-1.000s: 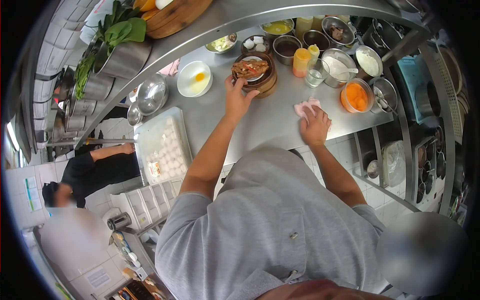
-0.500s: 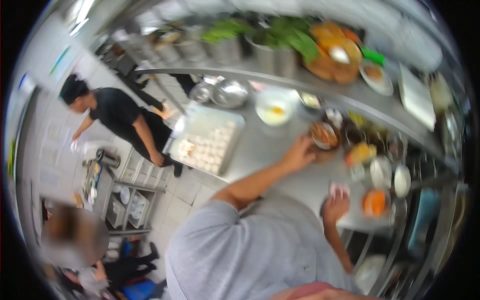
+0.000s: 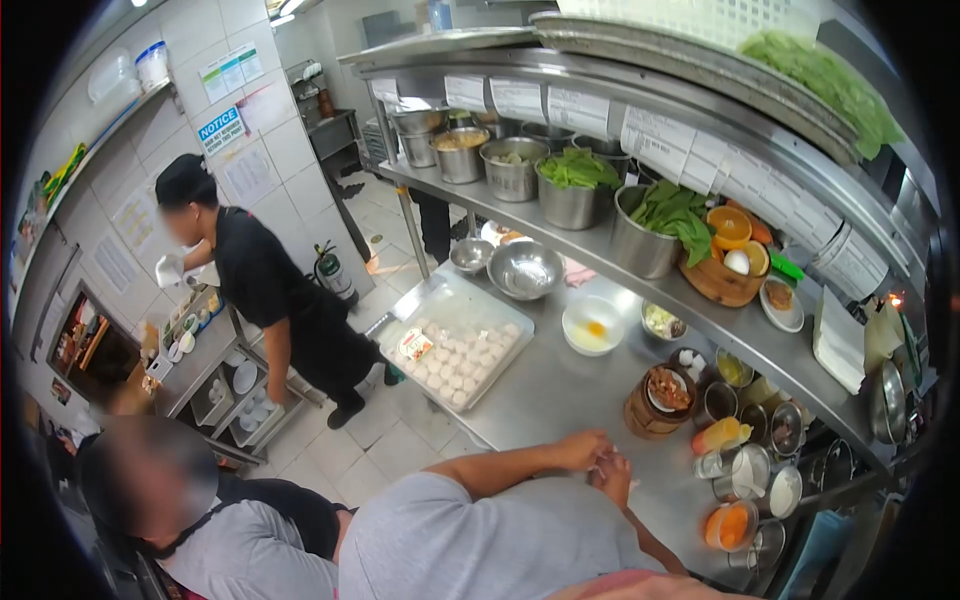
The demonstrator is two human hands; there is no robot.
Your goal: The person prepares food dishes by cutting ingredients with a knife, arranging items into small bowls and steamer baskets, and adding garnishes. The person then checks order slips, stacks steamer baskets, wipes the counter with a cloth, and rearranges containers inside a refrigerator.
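My left hand (image 3: 583,450) and my right hand (image 3: 614,480) meet in front of my grey shirt at the counter's near edge. Their fingers are curled together; a small pale bit shows around them, too little to name. Just beyond stands a round wooden container (image 3: 652,418) holding a white dish of reddish-brown food (image 3: 667,388). Farther back, a white bowl (image 3: 593,326) holds something yellow in a pale liquid. On the left, a clear tray (image 3: 478,372) contains rows of round whitish pieces and a small label.
Sauce and ingredient containers crowd the right, including an orange-filled one (image 3: 731,525). Metal bowls (image 3: 526,270) sit at the back. An overhead shelf (image 3: 470,190) carries pots of greens. A person in black (image 3: 265,270) stands left; another person (image 3: 240,545) is close beside me.
My left hand has drawn back from the wooden container, and my right hand has moved left to meet it. The view has shifted; the person in grey is closer.
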